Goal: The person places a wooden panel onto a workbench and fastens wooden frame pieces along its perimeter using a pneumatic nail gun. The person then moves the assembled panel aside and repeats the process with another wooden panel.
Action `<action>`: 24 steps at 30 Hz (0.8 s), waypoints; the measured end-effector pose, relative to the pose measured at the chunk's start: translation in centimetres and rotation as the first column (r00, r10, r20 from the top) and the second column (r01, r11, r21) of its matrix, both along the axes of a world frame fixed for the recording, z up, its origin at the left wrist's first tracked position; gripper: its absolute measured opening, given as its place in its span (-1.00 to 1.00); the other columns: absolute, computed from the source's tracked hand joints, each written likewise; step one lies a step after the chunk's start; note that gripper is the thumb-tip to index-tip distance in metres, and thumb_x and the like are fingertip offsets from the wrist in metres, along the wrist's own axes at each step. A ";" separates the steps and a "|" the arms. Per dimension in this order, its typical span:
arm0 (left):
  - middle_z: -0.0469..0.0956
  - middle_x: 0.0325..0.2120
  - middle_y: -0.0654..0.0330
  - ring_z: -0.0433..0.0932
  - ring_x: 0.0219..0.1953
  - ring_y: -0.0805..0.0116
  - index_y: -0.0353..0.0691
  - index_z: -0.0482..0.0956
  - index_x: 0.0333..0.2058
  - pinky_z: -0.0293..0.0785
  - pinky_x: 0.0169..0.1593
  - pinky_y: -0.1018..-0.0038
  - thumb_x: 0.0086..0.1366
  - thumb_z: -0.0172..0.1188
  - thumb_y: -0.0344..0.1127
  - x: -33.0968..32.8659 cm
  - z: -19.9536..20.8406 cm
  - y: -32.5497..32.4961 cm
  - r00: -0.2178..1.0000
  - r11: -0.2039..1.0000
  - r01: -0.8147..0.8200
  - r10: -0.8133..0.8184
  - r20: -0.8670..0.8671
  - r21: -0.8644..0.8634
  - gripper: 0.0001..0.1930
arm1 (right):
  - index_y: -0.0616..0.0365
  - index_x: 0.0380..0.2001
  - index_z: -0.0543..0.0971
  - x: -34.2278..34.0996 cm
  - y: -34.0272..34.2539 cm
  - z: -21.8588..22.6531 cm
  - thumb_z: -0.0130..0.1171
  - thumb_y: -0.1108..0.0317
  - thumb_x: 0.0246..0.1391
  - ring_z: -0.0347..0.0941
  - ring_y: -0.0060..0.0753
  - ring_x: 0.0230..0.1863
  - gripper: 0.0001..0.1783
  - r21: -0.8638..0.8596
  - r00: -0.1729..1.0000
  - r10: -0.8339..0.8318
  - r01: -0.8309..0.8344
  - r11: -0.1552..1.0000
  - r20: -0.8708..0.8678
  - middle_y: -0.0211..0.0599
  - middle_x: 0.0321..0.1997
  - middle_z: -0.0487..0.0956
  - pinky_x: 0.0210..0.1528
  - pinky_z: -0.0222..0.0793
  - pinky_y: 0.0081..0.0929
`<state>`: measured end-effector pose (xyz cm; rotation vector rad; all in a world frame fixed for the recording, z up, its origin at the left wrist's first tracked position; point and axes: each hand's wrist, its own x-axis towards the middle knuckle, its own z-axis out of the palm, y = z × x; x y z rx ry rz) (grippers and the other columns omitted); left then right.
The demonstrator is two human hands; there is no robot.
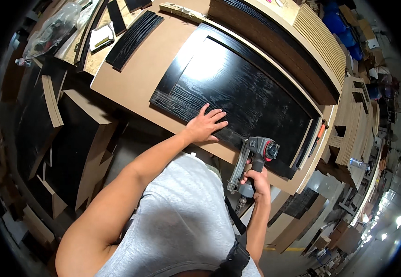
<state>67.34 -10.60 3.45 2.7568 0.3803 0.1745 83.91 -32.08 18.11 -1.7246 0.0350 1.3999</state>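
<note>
"While that wide tan board (131,83) is lying under the work, what is resting on it?"

"The black panel (255,106) is taking up the middle, its long near edge facing the person. At its near right part, a nail gun (259,147) is either hovering or touching; I'm not managing to tell which."

"And the hands?"

"The right hand (258,180) is gripping the gun's handle. The left hand (204,127) is gripping nothing; it is lying flat near the panel's near edge, fingers spreading."

"So which step are we watching?"

"To my eye, the person is steadying the panel and positioning the gun. The next move is probably calling for setting the nose squarely, fingers well away from it."

"What are you missing?"

"The gun is hiding its nose tip, and the trigger finger is blurring. Beyond the panel's right end, an orange-handled tool (320,133) is showing too little for naming. Below the gun's handle, whatever the small fitting (241,202) is joining is disappearing."
</note>
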 end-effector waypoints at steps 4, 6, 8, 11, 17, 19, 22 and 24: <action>0.25 0.33 0.11 0.12 0.42 0.17 0.02 0.41 0.25 -0.14 0.43 -0.20 0.08 0.40 0.13 -0.7 -0.1 0.6 1.000 1.000 -0.007 0.007 -0.005 -0.029 -0.23 | 0.31 -0.05 0.44 -0.6 0.2 0.0 0.09 0.59 -0.18 0.43 -0.38 -0.64 -0.51 0.027 0.998 0.037 -0.038 0.999 0.045 -0.26 -0.59 0.45 -0.52 0.49 -0.39; 0.25 0.32 0.09 0.11 0.43 0.16 0.01 0.41 0.25 -0.18 0.43 -0.23 0.06 0.43 0.09 -2.7 0.5 2.1 0.996 0.992 -0.087 0.087 -0.006 -0.092 -0.22 | 0.32 -0.04 0.43 -1.4 1.0 0.8 0.09 0.60 -0.17 0.43 -0.42 -0.63 -0.50 0.001 0.997 0.025 -0.025 1.000 0.069 -0.29 -0.57 0.44 -0.55 0.48 -0.46; 0.25 0.32 0.08 0.12 0.42 0.13 0.07 0.42 0.24 -0.19 0.40 -0.29 0.00 0.46 0.10 -6.0 0.0 4.2 0.987 0.985 -0.158 0.158 -0.006 -0.064 -0.20 | 0.33 -0.03 0.43 -2.2 2.0 0.8 0.10 0.59 -0.18 0.43 -0.42 -0.63 -0.50 0.011 0.997 0.041 -0.042 0.999 0.058 -0.28 -0.56 0.45 -0.54 0.49 -0.45; 0.27 0.31 0.11 0.12 0.41 0.15 0.15 0.43 0.23 -0.19 0.40 -0.29 -0.02 0.44 0.18 -9.3 0.8 6.7 0.974 0.974 -0.225 0.225 -0.008 -0.005 -0.19 | 0.35 -0.02 0.43 -3.4 4.1 0.4 0.11 0.60 -0.18 0.44 -0.41 -0.62 -0.48 0.046 0.985 0.170 -0.170 0.984 0.008 -0.26 -0.56 0.47 -0.53 0.48 -0.43; 0.28 0.31 0.17 0.13 0.42 0.18 0.20 0.44 0.22 -0.17 0.41 -0.25 -0.05 0.43 0.22 -9.8 -0.3 7.1 0.975 0.977 -0.214 0.213 0.060 0.007 -0.18 | 0.33 -0.03 0.44 -5.9 9.2 0.4 0.11 0.64 -0.20 0.46 -0.41 -0.63 -0.48 0.052 0.953 0.303 -0.303 0.952 -0.003 -0.25 -0.55 0.48 -0.55 0.45 -0.46; 0.28 0.32 0.20 0.11 0.43 0.20 0.19 0.47 0.21 -0.14 0.42 -0.22 -0.01 0.38 0.25 -9.8 0.0 7.1 0.979 0.979 -0.204 0.203 0.035 0.025 -0.22 | 0.33 -0.05 0.45 -6.5 10.3 0.3 0.13 0.64 -0.21 0.46 -0.41 -0.63 -0.49 0.042 0.938 0.345 -0.346 0.937 0.017 -0.25 -0.53 0.49 -0.56 0.43 -0.46; 0.27 0.32 0.20 0.10 0.43 0.20 0.19 0.46 0.21 -0.15 0.42 -0.22 0.01 0.37 0.26 -9.8 0.0 7.2 0.980 0.980 -0.196 0.196 0.024 0.019 -0.23 | 0.33 -0.07 0.46 -7.1 11.6 0.6 0.13 0.65 -0.22 0.46 -0.42 -0.63 -0.51 0.017 0.930 0.366 -0.367 0.930 0.012 -0.25 -0.52 0.49 -0.56 0.44 -0.45; 0.27 0.33 0.19 0.09 0.44 0.19 0.18 0.45 0.22 -0.16 0.42 -0.22 0.01 0.36 0.26 -9.7 -0.1 7.2 0.980 0.980 -0.198 0.198 0.016 0.017 -0.23 | 0.34 -0.08 0.46 -7.3 12.1 0.6 0.12 0.65 -0.22 0.46 -0.42 -0.63 -0.52 0.002 0.924 0.381 -0.381 0.924 0.029 -0.25 -0.53 0.49 -0.56 0.43 -0.45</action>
